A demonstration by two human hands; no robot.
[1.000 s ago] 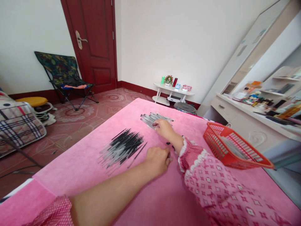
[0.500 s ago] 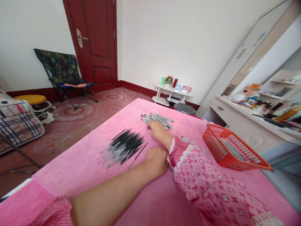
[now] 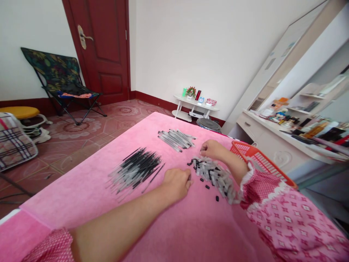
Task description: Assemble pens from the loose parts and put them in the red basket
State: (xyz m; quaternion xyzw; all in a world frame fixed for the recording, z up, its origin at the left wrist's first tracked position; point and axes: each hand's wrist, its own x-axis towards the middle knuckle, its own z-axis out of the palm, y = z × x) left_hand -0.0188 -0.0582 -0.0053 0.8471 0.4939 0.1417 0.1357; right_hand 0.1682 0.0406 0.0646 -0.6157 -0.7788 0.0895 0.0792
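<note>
My left hand (image 3: 177,182) rests low over the pink cloth with its fingers curled; whatever they hold, if anything, is hidden. Above the far end of a heap of clear and black pen caps (image 3: 214,174), my right hand (image 3: 214,149) has its fingertips pinched together. I cannot make out anything between them. Left of my left hand lies a thick bundle of black and clear pen refills (image 3: 140,167). Farther off, a smaller pile of whitish pen barrels (image 3: 176,140) with dark ends lies on the cloth. Several small black pieces (image 3: 207,187) are scattered beside the cap heap.
A red plastic basket (image 3: 275,166) stands at the table's right side, partly behind my right arm. The pink cloth (image 3: 169,233) covers the table. Beyond it are a folding chair (image 3: 58,80), a low white stand (image 3: 196,104) and a cluttered dresser (image 3: 272,125).
My right hand has moved from the barrel pile rightward to the cap heap, uncovering both piles. My left hand stays near its place, its fingers now more visible. The view has shifted slightly right.
</note>
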